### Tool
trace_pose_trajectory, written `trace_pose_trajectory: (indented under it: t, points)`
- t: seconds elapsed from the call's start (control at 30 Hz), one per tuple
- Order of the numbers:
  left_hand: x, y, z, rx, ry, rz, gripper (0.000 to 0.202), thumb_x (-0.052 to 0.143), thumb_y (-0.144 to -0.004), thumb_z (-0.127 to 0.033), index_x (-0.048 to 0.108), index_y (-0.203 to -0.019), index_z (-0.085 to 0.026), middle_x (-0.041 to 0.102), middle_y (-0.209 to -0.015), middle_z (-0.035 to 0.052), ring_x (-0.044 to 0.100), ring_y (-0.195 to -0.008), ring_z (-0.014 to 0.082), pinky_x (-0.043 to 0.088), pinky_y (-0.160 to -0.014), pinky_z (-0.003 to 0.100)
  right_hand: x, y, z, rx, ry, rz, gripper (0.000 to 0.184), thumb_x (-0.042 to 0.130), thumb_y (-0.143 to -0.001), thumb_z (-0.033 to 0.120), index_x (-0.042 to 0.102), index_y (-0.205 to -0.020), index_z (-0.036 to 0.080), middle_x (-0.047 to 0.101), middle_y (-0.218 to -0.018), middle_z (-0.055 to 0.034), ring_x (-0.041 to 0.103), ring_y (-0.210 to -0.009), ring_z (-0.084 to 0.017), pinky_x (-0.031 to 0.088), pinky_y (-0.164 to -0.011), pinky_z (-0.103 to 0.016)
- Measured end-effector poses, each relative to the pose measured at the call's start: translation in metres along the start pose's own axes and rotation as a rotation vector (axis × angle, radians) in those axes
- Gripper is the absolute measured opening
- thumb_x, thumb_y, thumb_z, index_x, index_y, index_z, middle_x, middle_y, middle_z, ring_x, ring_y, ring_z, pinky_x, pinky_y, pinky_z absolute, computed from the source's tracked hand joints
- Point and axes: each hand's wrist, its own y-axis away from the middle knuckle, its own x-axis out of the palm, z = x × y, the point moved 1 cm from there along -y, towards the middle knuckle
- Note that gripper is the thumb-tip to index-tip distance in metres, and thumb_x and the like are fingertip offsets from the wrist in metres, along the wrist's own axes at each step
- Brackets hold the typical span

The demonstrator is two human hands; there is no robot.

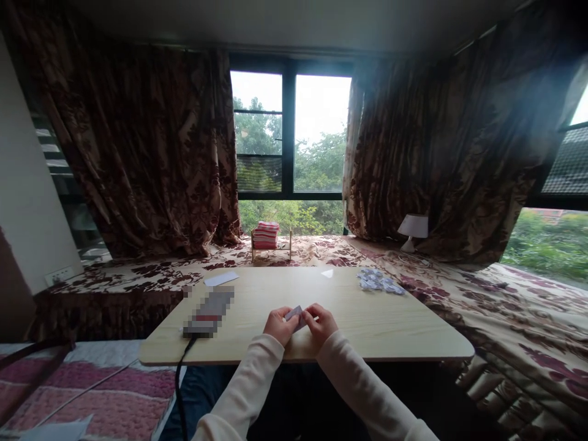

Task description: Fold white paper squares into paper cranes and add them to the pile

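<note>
At the bench's six o'clock, left hand and right hand both grip a small grey piece, fingers partly hiding it. From there: pixelated object at nine, white sheet at ten, pile of small packets at two.

so our left forearm angles up toward 1 o'clock and our right forearm toward 11, both in pale long sleeves that reach the wrists. our left hand sits at 9 o'clock from our right hand, close together and about level, backs mostly up, fingers bent into a pinch on each side.
</note>
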Motion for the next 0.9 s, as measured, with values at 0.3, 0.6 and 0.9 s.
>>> trace_pose_trajectory:
  t: [0.3, 0.6, 0.9]
  points:
    - [0.001, -0.006, 0.01, 0.015, -0.002, -0.026, 0.024, 0.053, -0.086, -0.034, 0.06, -0.091, -0.011, 0.061, -0.086, 0.0013, 0.06, -0.074, 0.0149, 0.051, -0.066, 0.03, 0.006, -0.006, -0.003, 0.042, 0.067, 0.021, 0.022, 0.051, -0.088, 0.033, 0.059, -0.099, 0.014, 0.061, -0.095, -0.0032, 0.06, -0.079, -0.014, 0.051, -0.07, -0.032]
    - [0.002, -0.008, 0.016, 0.027, 0.017, -0.011, 0.025, 0.053, -0.086, -0.034, 0.06, -0.093, -0.011, 0.061, -0.088, 0.0017, 0.06, -0.077, 0.0159, 0.051, -0.068, 0.031, 0.007, -0.009, -0.004, 0.036, 0.032, 0.049, 0.024, 0.051, -0.088, 0.033, 0.058, -0.103, 0.015, 0.061, -0.1, -0.0042, 0.06, -0.083, -0.015, 0.051, -0.073, -0.034]
    - [0.002, -0.011, 0.019, 0.028, 0.004, 0.014, 0.026, 0.052, -0.086, -0.035, 0.059, -0.094, -0.011, 0.061, -0.09, 0.0022, 0.06, -0.079, 0.0164, 0.051, -0.069, 0.032, 0.007, -0.008, -0.004, 0.038, -0.02, 0.024, 0.025, 0.052, -0.088, 0.032, 0.056, -0.106, 0.014, 0.06, -0.103, -0.0048, 0.06, -0.086, -0.016, 0.051, -0.074, -0.035]
